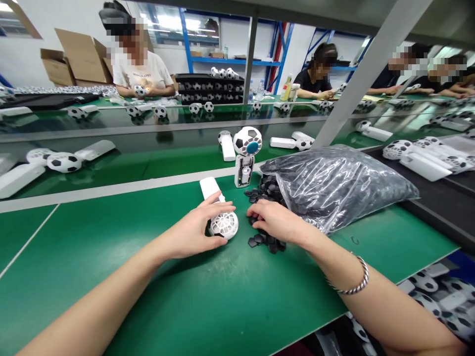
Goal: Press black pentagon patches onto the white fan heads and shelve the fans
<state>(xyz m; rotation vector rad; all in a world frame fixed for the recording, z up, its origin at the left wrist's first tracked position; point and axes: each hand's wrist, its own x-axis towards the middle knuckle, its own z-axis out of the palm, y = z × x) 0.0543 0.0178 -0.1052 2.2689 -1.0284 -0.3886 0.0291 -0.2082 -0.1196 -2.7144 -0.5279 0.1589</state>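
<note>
My left hand (196,227) curves around a round white lattice head (224,225), thumb and fingers touching its sides. The head's white handle (211,189) lies behind it on the green tabletop. My right hand (276,221) rests at a loose pile of small black pieces (270,188), its fingers curled together; what is between the fingertips is hidden. More black pieces (267,242) lie just in front of that hand. A clear plastic bag (345,183) filled with dark pieces lies on its side at the right, its mouth toward the pile.
Behind my hands stands a football-patterned unit (247,155) with an open handle. A conveyor (148,158) with similar units runs across. A slanted grey post (349,99) rises behind the bag. Black trays (426,183) lie right. People sit across the conveyor.
</note>
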